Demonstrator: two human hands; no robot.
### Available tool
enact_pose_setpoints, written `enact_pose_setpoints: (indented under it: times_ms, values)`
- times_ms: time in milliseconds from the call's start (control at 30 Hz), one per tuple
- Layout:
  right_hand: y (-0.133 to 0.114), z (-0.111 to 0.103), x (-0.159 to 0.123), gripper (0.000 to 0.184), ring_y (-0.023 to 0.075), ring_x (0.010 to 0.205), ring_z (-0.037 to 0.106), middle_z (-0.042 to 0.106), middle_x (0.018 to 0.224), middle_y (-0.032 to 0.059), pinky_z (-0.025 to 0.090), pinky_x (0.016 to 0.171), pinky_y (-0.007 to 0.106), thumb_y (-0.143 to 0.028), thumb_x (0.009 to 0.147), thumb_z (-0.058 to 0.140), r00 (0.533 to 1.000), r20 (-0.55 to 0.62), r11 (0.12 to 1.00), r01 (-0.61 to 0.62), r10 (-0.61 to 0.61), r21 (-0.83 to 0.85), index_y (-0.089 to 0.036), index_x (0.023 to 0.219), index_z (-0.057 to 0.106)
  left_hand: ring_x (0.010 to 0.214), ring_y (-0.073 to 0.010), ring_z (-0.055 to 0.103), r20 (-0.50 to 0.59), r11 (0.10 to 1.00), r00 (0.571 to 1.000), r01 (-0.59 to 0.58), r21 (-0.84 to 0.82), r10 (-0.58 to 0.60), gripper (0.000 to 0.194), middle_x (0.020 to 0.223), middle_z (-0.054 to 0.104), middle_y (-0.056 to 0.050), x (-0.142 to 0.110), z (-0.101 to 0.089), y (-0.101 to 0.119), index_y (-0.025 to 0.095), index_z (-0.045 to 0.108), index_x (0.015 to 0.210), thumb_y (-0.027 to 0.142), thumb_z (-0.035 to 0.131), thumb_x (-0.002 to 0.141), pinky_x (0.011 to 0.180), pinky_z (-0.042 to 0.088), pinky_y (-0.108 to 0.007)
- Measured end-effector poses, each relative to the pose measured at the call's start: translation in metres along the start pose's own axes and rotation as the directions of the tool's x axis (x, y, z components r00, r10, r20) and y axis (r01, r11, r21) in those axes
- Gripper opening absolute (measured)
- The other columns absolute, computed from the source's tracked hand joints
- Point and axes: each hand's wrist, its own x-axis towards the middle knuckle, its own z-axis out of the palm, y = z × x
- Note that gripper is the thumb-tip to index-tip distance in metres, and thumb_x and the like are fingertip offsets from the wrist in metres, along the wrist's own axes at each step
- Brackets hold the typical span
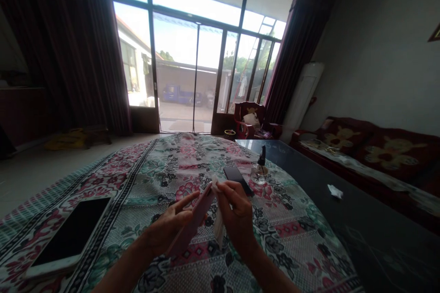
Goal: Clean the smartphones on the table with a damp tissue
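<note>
My left hand grips a pink phone, tilted up above the tablecloth, with the index finger stretched along its side. A crumpled white tissue is pinched in my right hand and hangs down below the fingers. The tissue's upper part touches the top corner of the pink phone. Just beyond my right hand, a dark phone lies flat. Beside it stands a small clear glass bottle with a black top. To the left, a large white tablet with a dark screen rests on the cloth.
A flowered tablecloth covers the round table. On the right is a dark glossy table with a crumpled white tissue on it. Beyond stand a wooden sofa and an armchair. Glass doors fill the far side.
</note>
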Motion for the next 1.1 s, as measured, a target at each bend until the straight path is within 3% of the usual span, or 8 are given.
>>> enact_pose_setpoints:
  times_ms: [200,433,567,767,833,933,1033,1100]
  values:
    - [-0.001,0.011,-0.015,0.022,0.0153,0.08,0.061,0.062,0.09,0.0049,0.052,0.07,0.026,-0.014,0.087,0.057,0.989,0.134,0.997,0.047,-0.055,0.062,-0.025,0.099,0.073,0.074,-0.0142,0.069,-0.026,0.996,0.999,-0.039,-0.077,0.037,0.065,0.098,0.073,-0.008,-0.002,-0.001,0.002,0.021,0.051,0.134,0.026,0.078,0.075,0.066,0.052,-0.02]
    - [0.003,0.0,0.002,0.022,0.0159,0.086,0.061,0.062,0.092,0.0054,0.051,0.072,0.026,-0.013,0.089,0.056,0.999,-0.002,0.999,0.042,-0.042,0.02,-0.022,0.101,0.071,0.085,-0.0205,0.069,-0.018,1.0,1.0,0.008,-0.013,-0.009,0.081,0.102,0.072,-0.014,-0.002,0.009,0.002,0.017,0.037,0.144,0.031,0.078,0.075,0.063,0.051,-0.021]
    - [0.003,0.005,-0.009,0.021,0.015,0.083,0.061,0.061,0.09,0.0052,0.05,0.071,0.025,-0.012,0.088,0.056,0.995,0.088,0.999,0.035,-0.038,0.041,-0.022,0.099,0.071,0.08,-0.018,0.069,-0.022,0.998,0.999,-0.028,-0.047,0.027,0.074,0.1,0.072,-0.011,-0.002,0.01,0.003,0.017,0.046,0.138,0.028,0.079,0.073,0.063,0.051,-0.02]
    - [0.011,0.016,-0.026,0.026,0.0151,0.082,0.062,0.063,0.088,0.0056,0.05,0.072,0.025,-0.007,0.083,0.054,0.945,0.325,1.0,0.025,-0.029,0.015,-0.021,0.093,0.073,0.077,-0.0167,0.066,-0.311,0.976,0.939,-0.088,0.199,0.147,0.084,0.088,0.07,-0.004,0.0,-0.001,0.022,0.017,0.04,0.141,0.038,0.079,0.07,0.07,0.049,-0.024]
    - [0.02,0.013,-0.023,0.026,0.0152,0.081,0.062,0.063,0.087,0.0055,0.049,0.072,0.025,-0.007,0.082,0.053,0.952,0.305,0.999,0.009,0.006,-0.046,-0.02,0.092,0.073,0.074,-0.0167,0.064,-0.424,0.886,0.877,-0.005,0.463,0.227,0.094,0.082,0.068,-0.001,0.0,-0.006,0.029,0.014,0.033,0.144,0.044,0.079,0.067,0.066,0.047,-0.025]
    - [0.035,0.005,-0.018,0.027,0.0157,0.081,0.061,0.063,0.085,0.0051,0.048,0.073,0.025,-0.005,0.081,0.052,0.957,0.282,0.987,-0.02,0.065,-0.158,-0.019,0.091,0.073,0.082,-0.0226,0.065,-0.482,0.56,0.802,0.232,0.795,0.352,0.097,0.086,0.068,-0.003,0.0,-0.013,0.034,0.013,0.034,0.145,0.047,0.075,0.065,0.071,0.046,-0.03]
    - [0.044,-0.002,-0.014,0.028,0.0159,0.082,0.062,0.064,0.086,0.0047,0.047,0.076,0.025,-0.003,0.079,0.052,0.951,0.281,0.965,-0.057,0.131,-0.257,-0.019,0.09,0.073,0.102,-0.0301,0.062,-0.431,0.198,0.799,0.383,0.902,0.42,0.089,0.108,0.067,-0.012,0.0,-0.016,0.032,0.013,0.041,0.142,0.046,0.07,0.065,0.083,0.046,-0.035]
    - [0.047,-0.004,-0.012,0.029,0.0159,0.082,0.062,0.064,0.086,0.0046,0.047,0.077,0.025,-0.003,0.078,0.052,0.943,0.282,0.947,-0.084,0.176,-0.31,-0.019,0.089,0.073,0.111,-0.0315,0.058,-0.366,0.054,0.826,0.381,0.923,0.428,0.087,0.119,0.063,-0.015,0.0,-0.016,0.028,0.012,0.041,0.142,0.043,0.068,0.065,0.09,0.044,-0.037]
